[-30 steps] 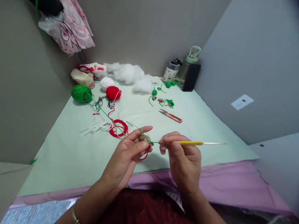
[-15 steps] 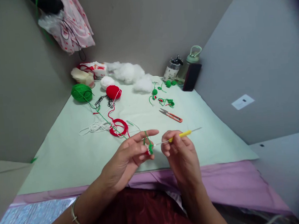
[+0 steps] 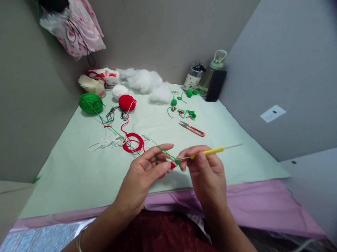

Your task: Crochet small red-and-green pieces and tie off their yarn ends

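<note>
Above the bench [image 3: 75, 181], the left hand [image 3: 141, 175] pinches a small crocheted piece [image 3: 173, 165] between its fingers; the right hand [image 3: 208, 175] has its fingers clamped on a yellow-handled hook [image 3: 214, 151]. The piece looks light, soft and stretchy, best held near its edge; the hook, stiff.

Left forearm [image 3: 103, 229]: yours slants up from the lower left toward the middle.
Left hand [image 3: 140, 177]: your thumb [image 3: 159, 170] presses in against the curled fingers behind it, which it partly hides.
Left index finger [image 3: 158, 148]: you hold it raised, extended to the right above the thumb.
Right forearm [image 3: 232, 232]: yours comes up from the lower right, leaning left.
Right hand [image 3: 207, 175]: your thumb, bent, closes in a pinch against the fingers, whose tips point left.
Gap: your two hands are near each other, fingertips apart.
</note>
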The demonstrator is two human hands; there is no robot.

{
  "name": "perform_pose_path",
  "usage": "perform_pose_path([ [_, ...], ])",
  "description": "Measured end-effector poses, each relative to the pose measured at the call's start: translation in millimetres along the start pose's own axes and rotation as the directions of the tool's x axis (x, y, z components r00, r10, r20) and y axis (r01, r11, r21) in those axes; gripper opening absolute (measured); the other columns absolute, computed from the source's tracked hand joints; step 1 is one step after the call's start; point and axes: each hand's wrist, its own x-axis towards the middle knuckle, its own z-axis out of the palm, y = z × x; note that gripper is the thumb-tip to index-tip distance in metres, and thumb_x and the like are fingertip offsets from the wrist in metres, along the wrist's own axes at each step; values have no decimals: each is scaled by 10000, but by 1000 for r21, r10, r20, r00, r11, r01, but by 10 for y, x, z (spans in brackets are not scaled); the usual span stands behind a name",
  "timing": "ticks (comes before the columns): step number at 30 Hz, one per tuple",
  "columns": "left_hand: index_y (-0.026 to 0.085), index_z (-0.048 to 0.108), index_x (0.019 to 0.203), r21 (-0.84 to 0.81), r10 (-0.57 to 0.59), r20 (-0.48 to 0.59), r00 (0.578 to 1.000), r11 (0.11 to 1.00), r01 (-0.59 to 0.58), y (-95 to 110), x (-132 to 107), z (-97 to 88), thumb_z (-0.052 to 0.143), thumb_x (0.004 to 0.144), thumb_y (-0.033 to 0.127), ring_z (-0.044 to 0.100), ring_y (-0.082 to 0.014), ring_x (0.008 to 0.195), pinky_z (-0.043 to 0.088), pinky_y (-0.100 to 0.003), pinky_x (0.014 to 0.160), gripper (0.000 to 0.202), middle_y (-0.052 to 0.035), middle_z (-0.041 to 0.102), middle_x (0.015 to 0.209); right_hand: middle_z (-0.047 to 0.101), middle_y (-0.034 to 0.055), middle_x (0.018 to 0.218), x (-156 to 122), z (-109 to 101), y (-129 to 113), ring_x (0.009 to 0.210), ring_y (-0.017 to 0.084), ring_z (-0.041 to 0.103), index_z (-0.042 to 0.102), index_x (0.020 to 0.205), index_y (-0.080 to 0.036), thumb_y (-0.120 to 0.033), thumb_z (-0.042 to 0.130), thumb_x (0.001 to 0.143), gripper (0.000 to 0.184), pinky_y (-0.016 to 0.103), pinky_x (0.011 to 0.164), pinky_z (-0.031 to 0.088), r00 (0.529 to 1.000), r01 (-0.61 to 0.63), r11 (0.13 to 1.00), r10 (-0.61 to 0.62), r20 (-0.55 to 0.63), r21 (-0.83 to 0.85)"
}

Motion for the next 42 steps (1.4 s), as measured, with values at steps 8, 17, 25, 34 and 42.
perform_pose_path([
  [8,269,761,1144,75,47,-56,997,996,-43,-8,-4,-26,814,780,264,566,-129,811,462,-220,703,367,-6,623,864,715,44,943,-93,-12,-126,747,149,678,685,1048,-222,-170,455,1028,237,330,698,562,974,213,939,-184,129,-269],
  [17,249,737,1180,113,115,-149,982,989,-99,-16,-28,83,827,754,201,565,-104,750,471,-196,695,438,7,628,833,729,86,1089,-166,-78,-29,963,197,709,631,1259,-269,-149,564,967,323,327,756,610,771,632,387,-405,492,-672],
  [25,189,730,1187,-246,-143,88,986,956,161,74,-9,42,777,822,227,183,14,409,396,-163,481,369,95,439,590,687,35,839,-92,7,-78,653,141,646,729,1022,-237,-182,486,1012,249,299,582,549,965,256,921,-262,18,-293],
  [34,260,730,1213,-38,-7,-24,1000,999,6,-4,-29,99,819,778,248,560,-65,623,409,-171,528,444,2,639,864,721,35,952,-151,52,-44,786,156,662,749,1091,-290,-132,594,957,258,303,660,557,949,311,822,-296,109,-478],
  [42,183,771,1114,-292,-189,46,981,937,194,22,49,-14,798,795,219,380,-28,520,515,-258,795,322,58,528,635,696,38,891,-88,9,-42,686,145,645,752,1043,-263,-170,558,979,224,298,592,539,951,286,863,-310,12,-417],
])
